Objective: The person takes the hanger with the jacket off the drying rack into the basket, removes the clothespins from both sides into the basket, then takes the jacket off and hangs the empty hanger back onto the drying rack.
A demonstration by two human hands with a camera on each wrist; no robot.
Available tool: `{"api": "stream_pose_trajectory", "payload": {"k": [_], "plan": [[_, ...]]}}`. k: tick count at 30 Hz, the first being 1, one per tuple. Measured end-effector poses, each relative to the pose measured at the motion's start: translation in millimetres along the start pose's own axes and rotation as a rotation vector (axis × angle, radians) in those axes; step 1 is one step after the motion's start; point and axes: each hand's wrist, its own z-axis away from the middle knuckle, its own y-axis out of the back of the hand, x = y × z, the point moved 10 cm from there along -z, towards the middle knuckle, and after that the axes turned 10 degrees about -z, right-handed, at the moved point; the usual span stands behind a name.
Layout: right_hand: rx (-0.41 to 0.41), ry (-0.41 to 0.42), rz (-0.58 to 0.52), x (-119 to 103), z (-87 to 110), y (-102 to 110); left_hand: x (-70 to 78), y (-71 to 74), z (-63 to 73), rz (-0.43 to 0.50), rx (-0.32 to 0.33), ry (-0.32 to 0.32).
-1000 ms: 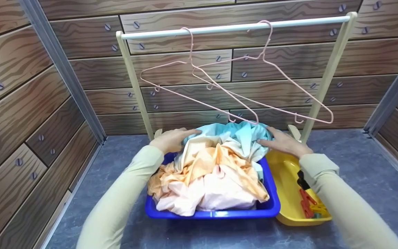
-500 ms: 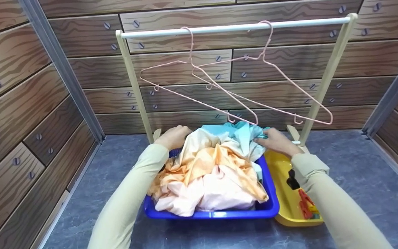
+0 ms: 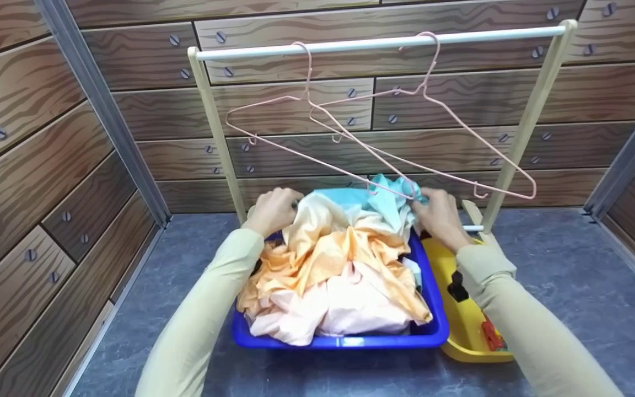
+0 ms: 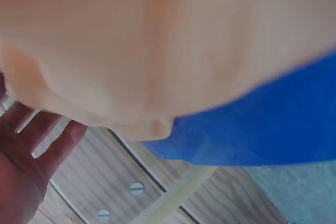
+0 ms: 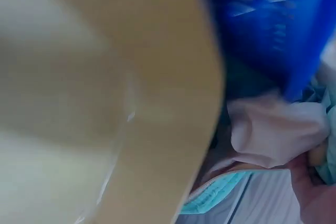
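Crumpled cloths fill a blue basket [image 3: 345,343] in the head view: a turquoise cloth [image 3: 342,197] at the back, an orange one [image 3: 323,253] in the middle and a pale pink one [image 3: 359,306] in front. My right hand [image 3: 440,216] grips the turquoise cloth at its right side, bunched and raised above the pile. At the pile's back left, my left hand [image 3: 274,209] holds the turquoise cloth's edge; the fingertips are partly hidden. In the left wrist view, the fingers [image 4: 63,145] of that hand reach behind peach fabric.
Two pink hangers [image 3: 361,143] hang on the rack's white bar [image 3: 361,45] just behind the pile; one overlaps the raised cloth. A yellow tray [image 3: 455,331] with red and black clips sits right of the basket. Wood-patterned walls surround the grey floor.
Both hands have closed in on the turquoise cloth from either side. The right hand has lifted its bunched part upward, and the cloth's back edge has risen. The basket has stayed in place.
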Motion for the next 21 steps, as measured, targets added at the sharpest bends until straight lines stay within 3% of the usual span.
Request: {"api": "stream_pose_trajectory", "payload": {"k": [3,6,10,16,21], "plan": [[0.03,-0.001,-0.074,-9.2,-0.1,4.2,-11.3,12.5,2.2,0.059,0.064,0.055],[-0.023,-0.002,-0.138,-15.8,4.7,0.0,-19.6,21.6,8.2,0.15,0.098,0.087],[-0.085,0.021,-0.166,-24.1,14.4,-4.5,-22.1,30.9,18.9,0.26,0.123,0.07],[-0.104,0.077,-0.144,-31.6,28.3,-3.9,-9.1,38.0,35.2,0.382,0.154,-0.072],[-0.205,0.251,-0.094,-41.0,45.3,-19.0,14.1,21.9,51.1,0.386,0.03,-0.243]]}}
